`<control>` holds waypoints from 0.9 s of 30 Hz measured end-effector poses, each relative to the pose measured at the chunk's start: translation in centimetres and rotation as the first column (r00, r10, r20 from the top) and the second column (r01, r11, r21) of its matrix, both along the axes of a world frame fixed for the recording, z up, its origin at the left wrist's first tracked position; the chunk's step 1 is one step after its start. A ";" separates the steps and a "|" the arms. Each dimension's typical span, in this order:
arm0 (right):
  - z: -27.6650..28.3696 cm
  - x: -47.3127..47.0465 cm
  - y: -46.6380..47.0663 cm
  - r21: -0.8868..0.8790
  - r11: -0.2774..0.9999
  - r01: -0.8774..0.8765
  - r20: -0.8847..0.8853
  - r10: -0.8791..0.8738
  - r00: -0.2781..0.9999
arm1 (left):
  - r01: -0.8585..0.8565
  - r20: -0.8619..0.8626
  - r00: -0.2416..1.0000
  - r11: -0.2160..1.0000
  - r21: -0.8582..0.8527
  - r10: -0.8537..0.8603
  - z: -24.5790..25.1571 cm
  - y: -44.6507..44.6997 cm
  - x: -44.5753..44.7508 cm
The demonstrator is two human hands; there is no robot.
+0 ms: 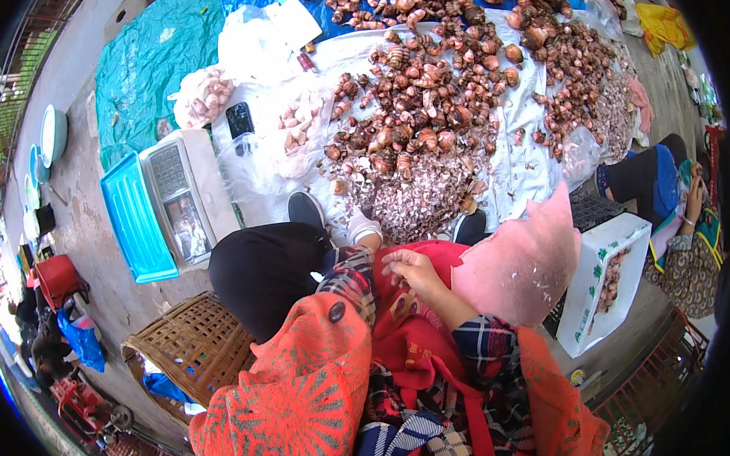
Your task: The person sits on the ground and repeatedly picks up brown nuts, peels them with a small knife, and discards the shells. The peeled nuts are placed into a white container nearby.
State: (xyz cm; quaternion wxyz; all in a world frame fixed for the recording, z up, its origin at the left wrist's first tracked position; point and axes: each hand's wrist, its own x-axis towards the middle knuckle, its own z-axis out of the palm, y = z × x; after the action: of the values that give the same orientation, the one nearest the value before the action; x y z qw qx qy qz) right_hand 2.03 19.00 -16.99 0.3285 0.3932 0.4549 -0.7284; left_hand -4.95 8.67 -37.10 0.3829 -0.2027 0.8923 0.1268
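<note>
My left hand (364, 227), in a white glove, reaches down between my knees beside a pile of pinkish peelings (422, 203). Its fingers are partly hidden, and whether it holds anything is unclear. My bare right hand (412, 269) hovers over the red apron (431, 252) on my lap, fingers loosely bent with nothing visible in them. Beyond the peelings, a heap of unpeeled taro corms (426, 95) lies on a white sheet (520, 176). Pale peeled pieces (297, 123) sit in an open clear plastic bag, left of the heap.
A scale (201, 181) with a blue tray (135, 218) stands left, near a smartphone (240, 120) and a filled bag (204, 95). A wicker basket (192, 348) lies by my left leg. A foam box (603, 283) is at right, near another person (681, 242).
</note>
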 end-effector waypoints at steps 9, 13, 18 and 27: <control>-0.9 -1.6 -0.3 0.080 0.993 0.085 -0.024 -0.084 0.996 | -0.074 0.080 0.994 0.997 0.022 0.072 2.0 0.0 -1.3; -4.5 -0.7 -0.4 0.491 0.855 0.168 -0.166 -0.097 0.981 | -0.546 0.178 0.831 0.710 0.445 0.527 3.7 2.1 -0.4; -2.8 -3.1 0.3 0.401 0.862 0.310 -0.001 -0.338 0.941 | -0.017 -0.119 0.989 0.880 0.474 0.083 19.4 4.5 -2.4; -2.5 -2.3 0.4 0.384 0.739 0.553 -0.217 -0.510 0.832 | 0.178 -0.550 0.827 0.875 0.450 0.114 12.0 1.7 -3.1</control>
State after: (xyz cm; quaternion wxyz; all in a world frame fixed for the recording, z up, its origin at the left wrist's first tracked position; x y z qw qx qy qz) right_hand -0.26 19.36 -19.44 -0.0113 0.5331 0.4885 -0.6907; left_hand -8.03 10.37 -25.05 0.1441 -0.0390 0.9077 0.3921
